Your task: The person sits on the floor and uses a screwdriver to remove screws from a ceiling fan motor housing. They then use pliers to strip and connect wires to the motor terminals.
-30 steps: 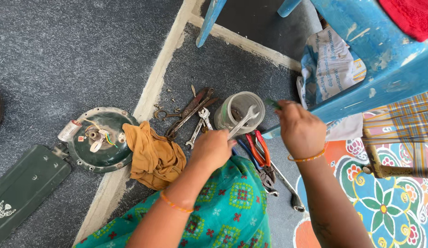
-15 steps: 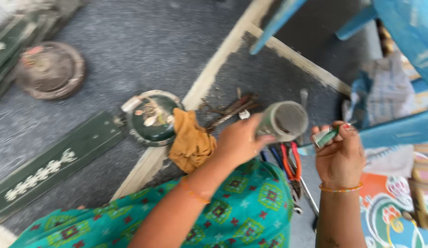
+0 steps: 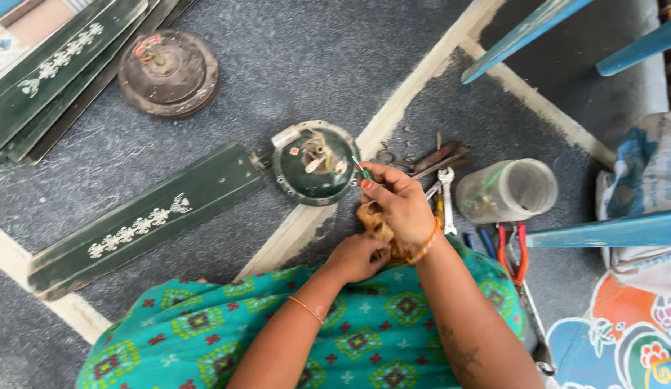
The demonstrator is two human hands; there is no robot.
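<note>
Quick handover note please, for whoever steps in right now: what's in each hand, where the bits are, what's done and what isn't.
Right hand: pinches a small green-handled screwdriver, tip near the round dark green metal housing on the floor.
Left hand: grips the orange cloth beneath the right hand.
Housing lies open, wires showing.
Long dark green fan blade lies detached to its left; round brown motor cover further back.
Spanners and pliers and a clear plastic jar lie right.
Nothing is reassembled yet.

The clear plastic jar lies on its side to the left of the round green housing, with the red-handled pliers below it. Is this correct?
Not quite. In the head view the clear plastic jar lies on its side to the right of the round green housing, not the left. The red-handled pliers are indeed below it.
</note>
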